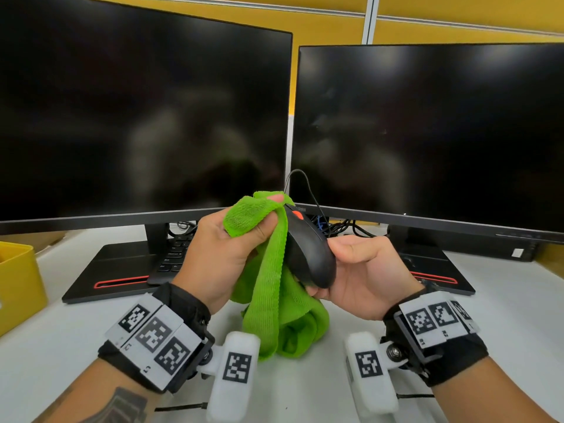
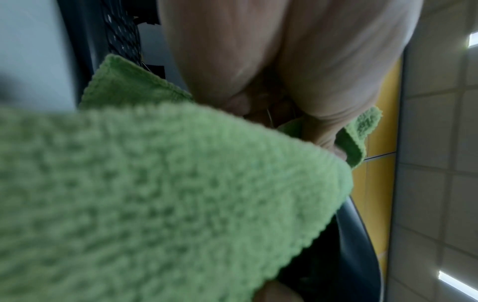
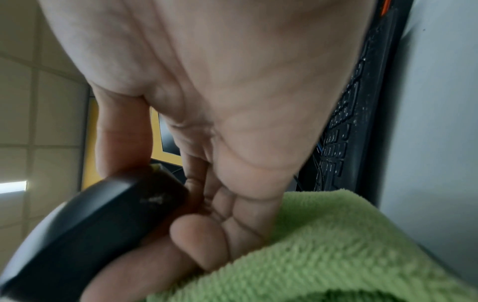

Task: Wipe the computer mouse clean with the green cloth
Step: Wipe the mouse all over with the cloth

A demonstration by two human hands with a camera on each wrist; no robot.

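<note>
A black wired computer mouse with an orange wheel is held up above the desk, tilted with its front end up. My right hand grips its rear end, fingers curled under it; in the right wrist view the mouse sits between thumb and fingers. My left hand grips a bunch of the green cloth and presses it against the mouse's left side near the front. The rest of the cloth hangs down to the desk. In the left wrist view the cloth fills most of the frame.
Two dark monitors stand close behind on black bases. A black keyboard lies under the left monitor. A yellow box sits at the left edge. The mouse cable loops up behind. The white desk runs right.
</note>
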